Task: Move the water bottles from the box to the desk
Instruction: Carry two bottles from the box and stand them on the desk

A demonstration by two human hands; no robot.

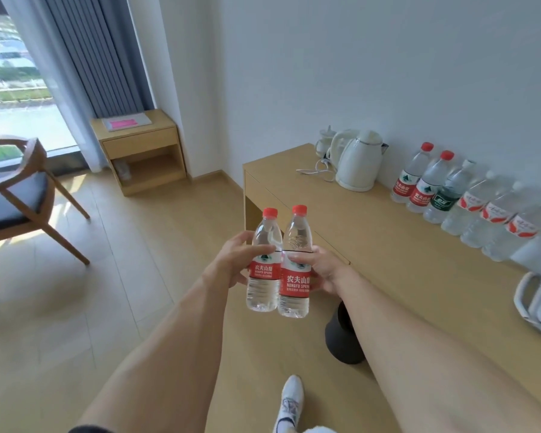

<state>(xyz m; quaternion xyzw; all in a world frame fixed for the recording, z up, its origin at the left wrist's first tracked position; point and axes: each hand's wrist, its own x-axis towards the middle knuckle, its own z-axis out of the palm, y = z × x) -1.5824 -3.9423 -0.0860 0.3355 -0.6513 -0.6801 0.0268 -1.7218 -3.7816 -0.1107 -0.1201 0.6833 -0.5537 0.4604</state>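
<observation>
Desk (403, 254) along the wall carries a white kettle (358, 162) and a row of bottles (463, 201) standing upright near the wall. Left hand (231, 260) grips the left bottle (263, 260) round its red label, fingers curled across the front. Right hand (322, 270) grips the right bottle (295, 264) likewise. Both held bottles are upright, touching side by side, above the floor just beside the desk edge

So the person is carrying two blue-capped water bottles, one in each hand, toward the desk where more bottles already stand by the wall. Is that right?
Not quite: the caps are red, not blue. The head view shows the left hand holding one red-capped bottle and the right hand another, with the desk ahead, where a row of bottles stands along the wall.
</observation>
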